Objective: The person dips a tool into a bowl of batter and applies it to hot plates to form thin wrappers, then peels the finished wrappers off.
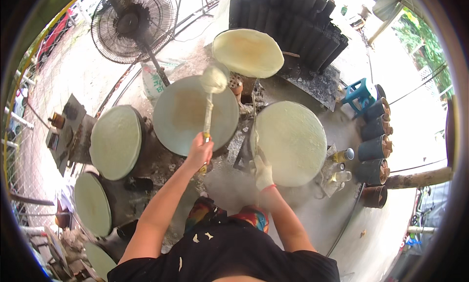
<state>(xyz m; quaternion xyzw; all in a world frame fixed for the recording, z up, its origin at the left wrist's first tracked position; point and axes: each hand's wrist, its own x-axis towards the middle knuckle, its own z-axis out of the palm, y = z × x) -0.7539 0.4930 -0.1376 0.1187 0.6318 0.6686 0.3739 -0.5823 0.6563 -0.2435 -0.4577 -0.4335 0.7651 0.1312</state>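
Note:
My left hand [199, 152] is closed round the handle of a long ladle [209, 111], its batter-covered head [214, 80] blurred over the far edge of a round grey griddle [168, 121] with a brownish middle. My right hand [264, 173], in a pale glove with a red band at the wrist, is closed round what looks like a thin stick [254, 118]. It lies beside the left edge of another round pan, whose whole face is coated with pale batter [290, 143]. Light steam or smoke blurs the area around this hand.
Beyond stands another batter-coated pan [248, 52]; several more curve along the left, including one [116, 143]. A large fan [129, 23] stands far left, dark corrugated sheets [283, 20] at the back. On the right are a blue stool [360, 95], dark pots [375, 147] and glass jars [342, 176].

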